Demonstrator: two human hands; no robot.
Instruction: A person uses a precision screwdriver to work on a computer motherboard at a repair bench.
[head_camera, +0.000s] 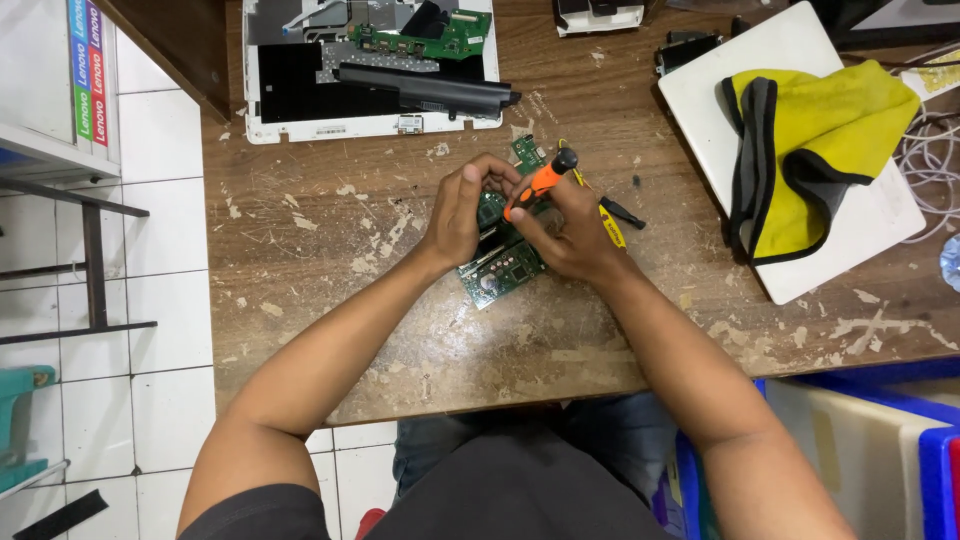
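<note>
Worn, paint-flecked wooden desk (330, 300) carries everything: mid-desk, the left hand (462, 212) pinches the edge of a green circuit board (500, 272). Right hand (572, 232) grips an orange-handled screwdriver (540, 180) over it; a yellow cloth (815, 150) lies toward the right edge.

1. my right hand (572, 232) has the orange-handled screwdriver (537, 182) gripped, tip down on the green circuit board (500, 268); my left hand (462, 210) is curled on the board's left edge
2. board lies flat on the scuffed wooden table (330, 300)
3. opened white laptop (370, 65) sits beyond it; yellow cloth (810, 150) on a white slab (860, 225) off right
</note>
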